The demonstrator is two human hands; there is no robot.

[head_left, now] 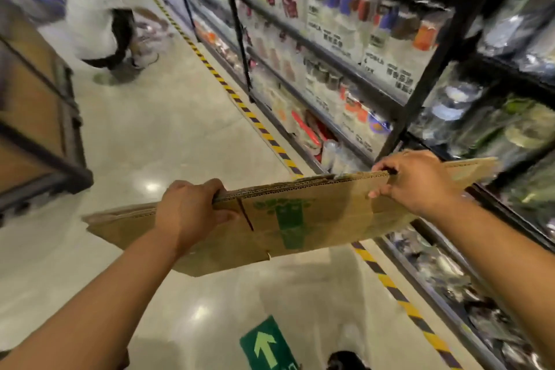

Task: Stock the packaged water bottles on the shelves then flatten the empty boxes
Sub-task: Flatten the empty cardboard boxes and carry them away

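A flattened brown cardboard box [324, 213] with a green print hangs in the air across the aisle, held by its upper edge. My left hand [189, 213] grips that edge left of the middle, fingers curled over it. My right hand [417, 180] grips the same edge further right. Packaged water bottles [486, 129] fill the dark metal shelves [432, 69] on the right, blurred by motion.
A yellow-and-black striped line [264, 132] runs on the floor along the shelf base. A green arrow sign [267, 345] is stuck on the floor near me. A person in white [96, 24] bends over far up the aisle. A dark-framed cart [39, 117] stands at left.
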